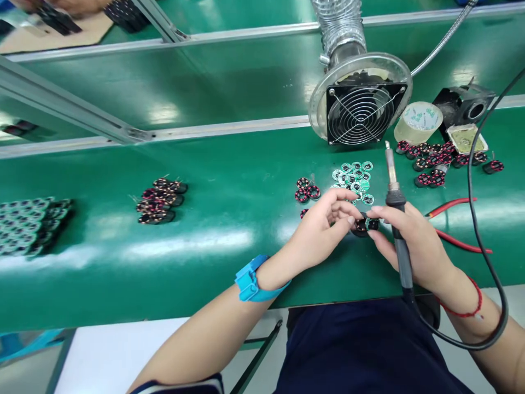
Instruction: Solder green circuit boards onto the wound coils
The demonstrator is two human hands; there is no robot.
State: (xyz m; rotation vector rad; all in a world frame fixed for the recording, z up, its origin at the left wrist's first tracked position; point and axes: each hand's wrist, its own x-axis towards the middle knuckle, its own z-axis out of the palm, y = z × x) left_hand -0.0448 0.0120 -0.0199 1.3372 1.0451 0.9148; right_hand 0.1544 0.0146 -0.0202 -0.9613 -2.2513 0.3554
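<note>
My left hand (322,230) holds a small black coil with a round green circuit board (366,224) at its fingertips. My right hand (416,246) grips a soldering iron (396,216) like a pen, tip pointing away, and its fingertips touch the same coil. Just behind my hands lies a loose pile of round green circuit boards (353,179). To its left sit a few black coils with red windings (307,190), and more of them (435,161) are spread to the right.
A round fume extractor fan (360,98) with a silver duct stands behind the work, beside a roll of clear tape (418,122) and a black iron stand (463,106). Red-handled pliers (459,224) lie right. Stacked coils (159,201) lie on the green bench (205,164). A co-worker's hand (61,5) shows top left.
</note>
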